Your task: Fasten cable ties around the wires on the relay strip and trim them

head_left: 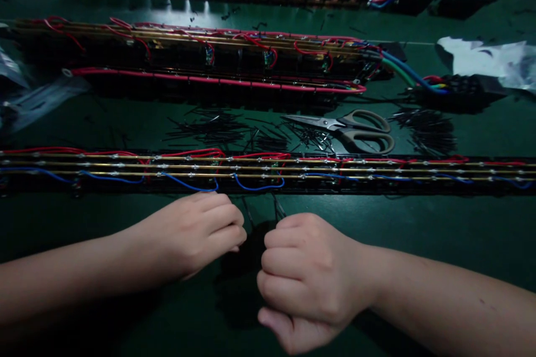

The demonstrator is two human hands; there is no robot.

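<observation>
My left hand (209,228) is closed, its fingers curled together just in front of a long black rail assembly (402,184). What it holds, if anything, is hidden. My right hand (305,279) is a fist to the right of it, a small gap between the two. Thin black strips that look like cable ties (280,209) stick up from the top of this fist. Along the assembly run brass rods with solder joints, a red wire (192,153) and blue wire loops (188,183). The nearest blue loop lies right above my left knuckles.
Behind the assembly lie scissors with grey-brown handles (364,131), pointing left. Piles of black strips (209,127) are scattered around them, another bunch (431,131) to the right. Farther back stand more wired assemblies (201,86), with plastic bags (486,61) at the sides.
</observation>
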